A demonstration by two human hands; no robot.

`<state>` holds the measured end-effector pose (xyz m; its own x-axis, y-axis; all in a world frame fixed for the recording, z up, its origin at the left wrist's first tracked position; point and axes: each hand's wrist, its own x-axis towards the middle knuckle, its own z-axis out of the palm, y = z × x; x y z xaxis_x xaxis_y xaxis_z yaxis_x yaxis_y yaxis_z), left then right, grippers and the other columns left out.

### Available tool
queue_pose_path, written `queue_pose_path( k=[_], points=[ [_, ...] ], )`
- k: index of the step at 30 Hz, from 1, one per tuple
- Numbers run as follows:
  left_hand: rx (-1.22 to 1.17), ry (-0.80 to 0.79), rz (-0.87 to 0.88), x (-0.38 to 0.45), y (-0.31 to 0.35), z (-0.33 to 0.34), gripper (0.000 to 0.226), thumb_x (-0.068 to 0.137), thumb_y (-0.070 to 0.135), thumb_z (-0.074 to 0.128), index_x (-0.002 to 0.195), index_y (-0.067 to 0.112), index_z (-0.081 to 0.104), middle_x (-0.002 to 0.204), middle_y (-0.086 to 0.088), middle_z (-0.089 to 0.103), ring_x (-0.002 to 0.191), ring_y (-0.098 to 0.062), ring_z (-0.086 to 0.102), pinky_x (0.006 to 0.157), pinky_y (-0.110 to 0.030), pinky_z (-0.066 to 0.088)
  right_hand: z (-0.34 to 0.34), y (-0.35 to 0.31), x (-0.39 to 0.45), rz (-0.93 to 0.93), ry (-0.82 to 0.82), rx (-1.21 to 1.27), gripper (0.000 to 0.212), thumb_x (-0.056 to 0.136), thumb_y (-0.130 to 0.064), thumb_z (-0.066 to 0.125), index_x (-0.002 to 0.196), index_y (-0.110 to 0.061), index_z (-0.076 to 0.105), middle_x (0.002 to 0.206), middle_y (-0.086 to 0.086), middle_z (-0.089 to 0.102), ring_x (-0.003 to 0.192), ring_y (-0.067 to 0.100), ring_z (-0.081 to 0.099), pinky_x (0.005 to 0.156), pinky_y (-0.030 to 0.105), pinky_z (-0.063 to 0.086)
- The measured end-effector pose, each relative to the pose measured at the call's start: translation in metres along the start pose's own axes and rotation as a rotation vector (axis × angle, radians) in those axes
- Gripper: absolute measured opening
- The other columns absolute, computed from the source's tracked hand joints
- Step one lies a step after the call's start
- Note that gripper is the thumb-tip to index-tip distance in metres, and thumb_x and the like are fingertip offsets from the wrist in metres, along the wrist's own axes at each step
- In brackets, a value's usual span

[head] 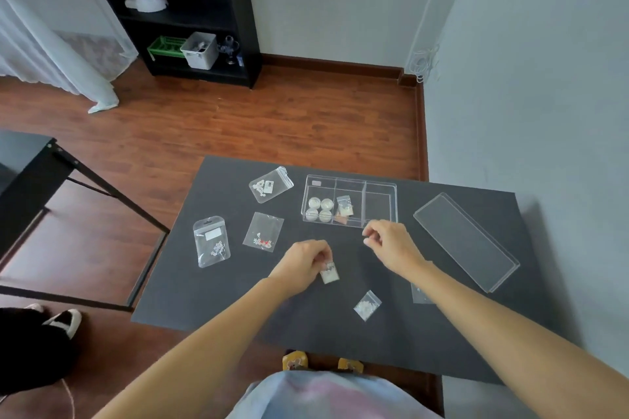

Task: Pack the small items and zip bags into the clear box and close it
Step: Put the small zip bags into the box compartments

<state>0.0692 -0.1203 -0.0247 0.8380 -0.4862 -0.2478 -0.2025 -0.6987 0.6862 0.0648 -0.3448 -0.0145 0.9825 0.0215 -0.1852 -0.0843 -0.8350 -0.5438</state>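
The clear box stands at the back of the dark table, with three compartments. Its left one holds several round white pieces; its middle one holds small zip bags; the right one looks empty. My left hand pinches a small zip bag of white bits just above the table. My right hand hovers in front of the box's near right corner, fingers loosely curled, nothing visible in them. Three bigger zip bags lie to the left. Another small bag lies near me.
The box's clear lid lies flat at the right of the table. A further small bag is partly hidden under my right forearm. A black table frame stands to the left, a black shelf at the back wall.
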Motion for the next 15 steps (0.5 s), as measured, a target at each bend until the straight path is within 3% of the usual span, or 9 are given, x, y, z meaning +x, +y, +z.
queue_pose_path(
  k=[2,5,9,15],
  points=[
    [-0.073,0.096,0.001,0.016,0.008,-0.015,0.008,0.082,0.005,0.068,0.086,0.011,0.064,0.085,-0.003,0.07,0.078,-0.013,0.064,0.075,-0.022,0.049,0.004,0.007,-0.018,0.039,-0.073,0.005,0.003,0.086,-0.014,0.066,0.086,-0.015,0.069,0.082,-0.002,0.07,0.076,0.015,0.065,0.077,0.032,0.055],
    [-0.124,0.228,0.014,0.042,0.021,-0.033,0.013,0.079,0.005,0.073,0.079,0.013,0.063,0.071,0.004,0.063,0.059,0.002,0.053,0.063,-0.012,0.044,0.009,0.014,-0.038,0.116,-0.179,0.026,0.008,0.083,-0.026,0.069,0.081,-0.018,0.066,0.078,-0.006,0.069,0.075,0.012,0.064,0.073,0.029,0.053],
    [-0.114,0.27,0.014,0.083,0.042,-0.036,0.01,0.081,0.004,0.07,0.077,0.011,0.064,0.069,0.003,0.063,0.062,-0.013,0.053,0.064,-0.024,0.046,0.015,0.027,-0.059,0.186,-0.263,-0.004,0.032,0.075,-0.042,0.076,0.091,-0.017,0.064,0.085,-0.003,0.068,0.079,0.015,0.063,0.072,0.03,0.052],
    [-0.057,0.264,-0.035,0.12,0.057,-0.029,0.014,0.086,-0.001,0.06,0.083,0.008,0.071,0.077,-0.001,0.067,0.072,-0.016,0.057,0.068,-0.023,0.043,0.029,0.026,-0.074,0.212,-0.26,-0.095,0.049,0.066,-0.052,0.079,0.094,-0.021,0.053,0.089,-0.008,0.054,0.081,0.014,0.056,0.069,0.029,0.046]
  ],
)
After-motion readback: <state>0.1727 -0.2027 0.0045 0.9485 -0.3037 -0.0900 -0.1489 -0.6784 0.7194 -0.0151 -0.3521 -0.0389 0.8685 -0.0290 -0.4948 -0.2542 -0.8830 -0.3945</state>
